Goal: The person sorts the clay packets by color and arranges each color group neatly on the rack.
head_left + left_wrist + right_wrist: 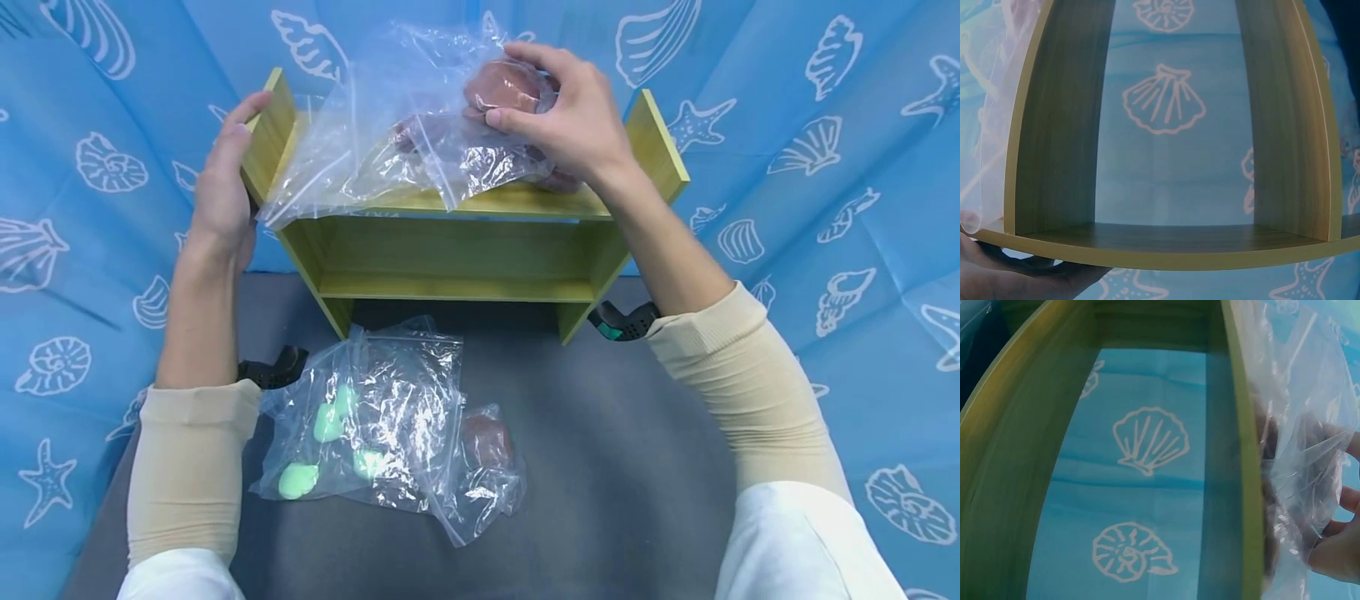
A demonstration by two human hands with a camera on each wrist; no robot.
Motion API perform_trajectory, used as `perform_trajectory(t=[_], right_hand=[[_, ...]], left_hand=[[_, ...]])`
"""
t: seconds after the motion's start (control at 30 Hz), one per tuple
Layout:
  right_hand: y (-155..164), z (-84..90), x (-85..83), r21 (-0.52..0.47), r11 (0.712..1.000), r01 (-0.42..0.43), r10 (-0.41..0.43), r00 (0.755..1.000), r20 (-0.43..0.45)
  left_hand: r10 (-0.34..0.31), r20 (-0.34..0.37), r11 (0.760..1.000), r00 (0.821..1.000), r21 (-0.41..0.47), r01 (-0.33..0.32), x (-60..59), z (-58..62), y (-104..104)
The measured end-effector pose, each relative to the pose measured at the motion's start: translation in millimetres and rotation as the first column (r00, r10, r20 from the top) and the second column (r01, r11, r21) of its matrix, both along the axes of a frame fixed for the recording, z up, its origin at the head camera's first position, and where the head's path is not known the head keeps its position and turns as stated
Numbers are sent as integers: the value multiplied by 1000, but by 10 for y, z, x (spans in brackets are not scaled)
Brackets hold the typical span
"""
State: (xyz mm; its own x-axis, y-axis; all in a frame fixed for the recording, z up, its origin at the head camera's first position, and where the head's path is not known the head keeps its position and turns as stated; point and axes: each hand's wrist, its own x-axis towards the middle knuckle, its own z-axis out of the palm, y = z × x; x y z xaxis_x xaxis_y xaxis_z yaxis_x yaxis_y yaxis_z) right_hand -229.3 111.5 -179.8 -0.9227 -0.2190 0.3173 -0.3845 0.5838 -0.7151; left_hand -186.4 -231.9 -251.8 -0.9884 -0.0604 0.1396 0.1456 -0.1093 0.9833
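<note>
Bags on shelf; other bags on table before it; curtain behind.

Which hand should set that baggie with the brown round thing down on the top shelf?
Probably the right hand: it holds the baggie over the top shelf, while the left hand is across at the side panel.

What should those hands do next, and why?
Perhaps the right hand should gently settle the bagged brown piece on the wooden shelf: it pinches that piece over the top board, between raised sides, while the left hand rests against the shelf's left side, probably steadying it.
</note>
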Motion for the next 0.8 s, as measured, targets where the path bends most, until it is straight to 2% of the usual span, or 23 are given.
perform_trajectory(t=[0.17, 0.57, 0.7, 0.8], right_hand=[[-8, -63, -49, -4, 1000, -8, 8, 999, 40], [-22, -172, -90, 87, 996, -11, 8, 999, 32], [8, -184, -70, 92, 996, -17, 17, 1000, 8], [45, -196, -40, 73, 997, -24, 28, 998, -57]], left_hand=[[2, -3, 1000, 1000, 11, -2, 1, 3, -16], [20, 8, 1000, 1000, -5, -20, 10, 12, -23], [20, 11, 1000, 1000, -15, -20, 16, 10, -7], [18, 14, 1000, 1000, -17, -18, 14, 14, 8]])
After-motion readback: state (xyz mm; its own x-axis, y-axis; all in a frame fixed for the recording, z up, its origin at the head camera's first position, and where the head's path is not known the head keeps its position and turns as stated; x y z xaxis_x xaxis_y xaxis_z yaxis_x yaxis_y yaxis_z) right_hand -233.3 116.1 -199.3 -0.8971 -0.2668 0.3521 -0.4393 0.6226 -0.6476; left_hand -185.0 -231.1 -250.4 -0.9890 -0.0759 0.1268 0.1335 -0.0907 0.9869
